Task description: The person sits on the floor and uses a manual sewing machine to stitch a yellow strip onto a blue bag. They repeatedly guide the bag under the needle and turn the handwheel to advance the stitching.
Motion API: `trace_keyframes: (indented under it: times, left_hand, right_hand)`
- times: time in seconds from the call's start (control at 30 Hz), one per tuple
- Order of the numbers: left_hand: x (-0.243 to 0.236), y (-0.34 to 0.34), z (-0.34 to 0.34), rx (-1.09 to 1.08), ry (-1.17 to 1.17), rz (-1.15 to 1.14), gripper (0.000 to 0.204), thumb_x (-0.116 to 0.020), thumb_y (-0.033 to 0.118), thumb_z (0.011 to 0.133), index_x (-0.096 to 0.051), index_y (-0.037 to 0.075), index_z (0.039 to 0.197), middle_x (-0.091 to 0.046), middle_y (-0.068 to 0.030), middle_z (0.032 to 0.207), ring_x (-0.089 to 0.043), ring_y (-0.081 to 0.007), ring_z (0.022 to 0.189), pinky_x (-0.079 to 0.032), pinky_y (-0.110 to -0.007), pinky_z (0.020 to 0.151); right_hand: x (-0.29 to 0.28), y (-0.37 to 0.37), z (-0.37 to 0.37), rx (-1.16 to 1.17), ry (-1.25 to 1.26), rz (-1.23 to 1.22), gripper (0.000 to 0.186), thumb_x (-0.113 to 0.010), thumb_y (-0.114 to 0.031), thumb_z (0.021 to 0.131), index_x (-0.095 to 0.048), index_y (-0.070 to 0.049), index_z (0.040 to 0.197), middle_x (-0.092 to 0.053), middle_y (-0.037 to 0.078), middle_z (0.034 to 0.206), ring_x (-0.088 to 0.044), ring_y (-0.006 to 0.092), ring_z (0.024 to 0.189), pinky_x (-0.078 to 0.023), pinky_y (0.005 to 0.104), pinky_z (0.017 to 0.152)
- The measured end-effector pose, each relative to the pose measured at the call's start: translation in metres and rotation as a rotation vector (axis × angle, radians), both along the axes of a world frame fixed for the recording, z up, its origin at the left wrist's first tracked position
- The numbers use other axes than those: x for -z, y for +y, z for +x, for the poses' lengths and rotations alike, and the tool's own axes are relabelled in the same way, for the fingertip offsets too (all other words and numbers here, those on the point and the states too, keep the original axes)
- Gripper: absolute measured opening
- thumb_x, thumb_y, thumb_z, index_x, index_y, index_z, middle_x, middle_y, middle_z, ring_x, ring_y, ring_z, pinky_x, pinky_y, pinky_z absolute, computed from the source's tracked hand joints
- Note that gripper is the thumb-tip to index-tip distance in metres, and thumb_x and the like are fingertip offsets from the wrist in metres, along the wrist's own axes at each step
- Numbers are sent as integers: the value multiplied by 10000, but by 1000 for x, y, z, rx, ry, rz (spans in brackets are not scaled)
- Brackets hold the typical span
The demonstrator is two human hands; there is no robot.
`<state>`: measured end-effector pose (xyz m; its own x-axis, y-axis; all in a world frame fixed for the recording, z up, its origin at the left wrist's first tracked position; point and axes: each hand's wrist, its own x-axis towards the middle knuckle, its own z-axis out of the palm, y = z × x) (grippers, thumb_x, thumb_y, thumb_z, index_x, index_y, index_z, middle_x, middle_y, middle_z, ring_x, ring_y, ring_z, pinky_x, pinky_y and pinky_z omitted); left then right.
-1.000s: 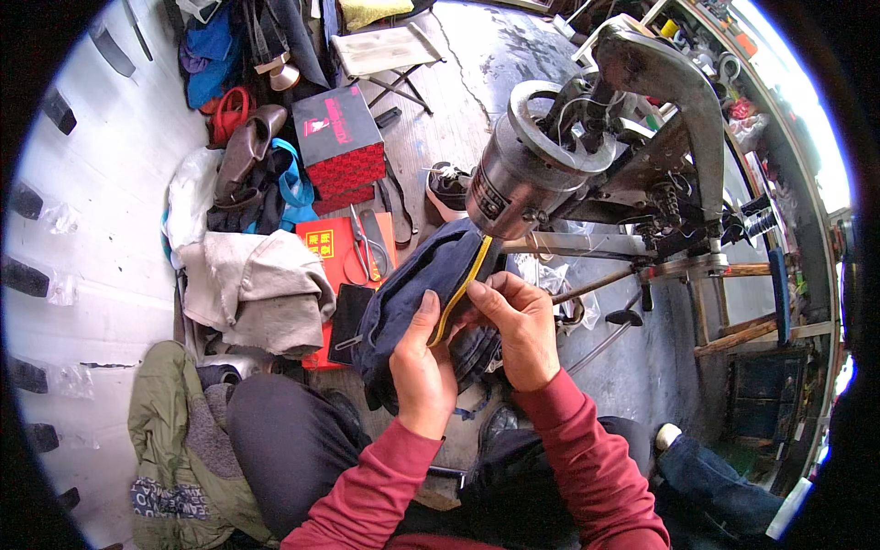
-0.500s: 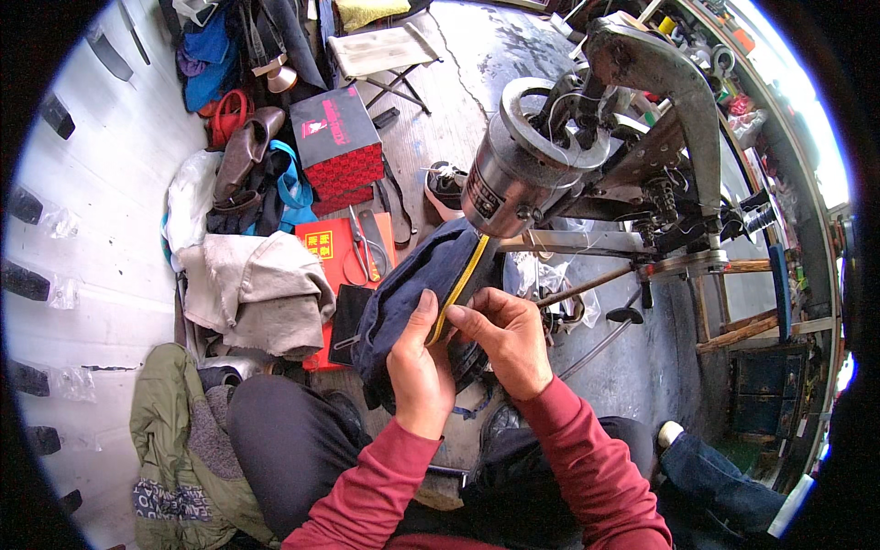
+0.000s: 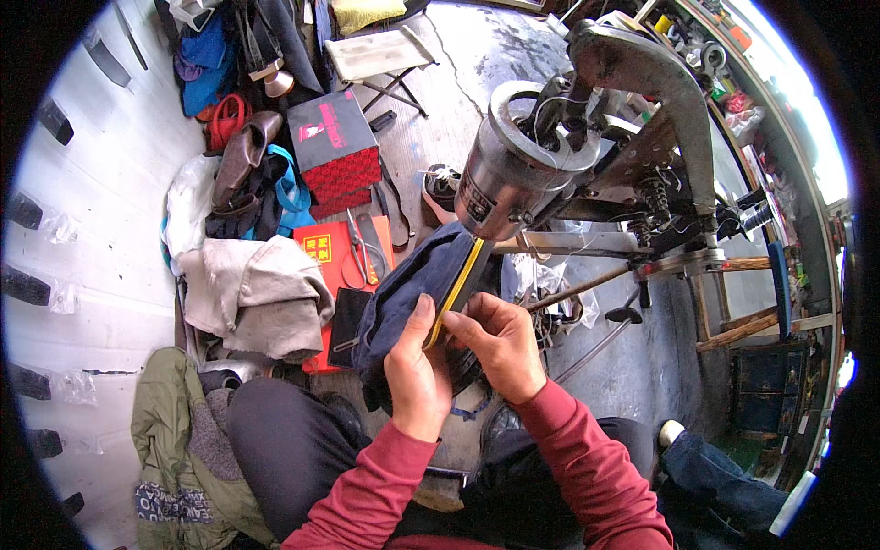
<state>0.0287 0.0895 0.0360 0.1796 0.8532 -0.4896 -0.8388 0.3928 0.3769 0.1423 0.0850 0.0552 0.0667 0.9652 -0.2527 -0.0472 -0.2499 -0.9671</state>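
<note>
A dark navy fabric piece (image 3: 394, 295), possibly a bag, reaches up under the metal head of a sewing machine (image 3: 481, 188). Along its right side runs a narrow yellow strip (image 3: 461, 282) with a dark line down it. My left hand (image 3: 417, 376) grips the navy piece from the left, its thumb lying beside the strip's near end. Opposite it, my right hand (image 3: 504, 346) pinches the strip's edge between thumb and bent fingers. The fingertips of both hands are partly hidden behind the cloth.
Left of the work lie scissors (image 3: 358, 252) on a red sheet (image 3: 316, 246), a beige cloth (image 3: 261, 298) and a black-and-red box (image 3: 332, 147). A folding stool (image 3: 380, 57) stands farther back. The machine's crank handle (image 3: 624, 314) juts out at right.
Both hands keep their hold and have moved very little. The strip lies slightly straighter between the machine and my fingers. The whole view has shifted slightly.
</note>
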Motion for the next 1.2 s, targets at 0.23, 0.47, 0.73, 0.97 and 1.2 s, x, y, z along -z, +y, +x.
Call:
trace_keyframes:
  times: [0.23, 0.47, 0.73, 0.97, 1.2]
  left_hand:
    - [0, -2, 0, 39, 63, -3, 323, -604, 283, 1002, -667, 10, 1162, -692, -92, 1084, -659, -200, 958, -510, -347, 895]
    - [-5, -2, 2, 25, 106, 22, 317, -606, 258, 998, -667, 6, 1180, -690, -94, 1143, -656, -200, 1030, -509, -347, 933]
    - [-13, -1, 4, -19, 141, 69, 305, -629, 221, 982, -664, -10, 1178, -684, -112, 1171, -648, -212, 1073, -526, -372, 940]
    - [-12, -2, 3, -37, 144, 41, 304, -643, 215, 971, -666, -15, 1169, -684, -127, 1170, -653, -220, 1064, -526, -378, 942]
    - [-12, 1, 2, -12, 150, 56, 331, -627, 247, 981, -667, -8, 1189, -686, -127, 1189, -658, -224, 1064, -510, -366, 969]
  right_hand:
    - [1, -1, 0, 6, 37, 31, 170, -703, -120, 935, -614, -12, 838, -606, -31, 735, -529, 38, 690, -435, 226, 596]
    - [-17, 13, 15, 81, 76, 36, 176, -689, -177, 945, -662, -3, 947, -627, -8, 797, -562, 61, 679, -461, 221, 613]
    - [-19, 38, 15, 395, 119, -16, 189, -723, -226, 933, -712, -39, 906, -629, -13, 683, -539, 57, 536, -432, 208, 506]
    - [-15, 37, 7, 460, 115, 120, 186, -726, -216, 935, -718, -41, 873, -651, -18, 720, -545, 35, 570, -422, 187, 514]
    - [-8, 34, 5, 448, 145, 110, 211, -698, -235, 955, -707, -37, 881, -637, -27, 733, -546, 36, 597, -428, 195, 535]
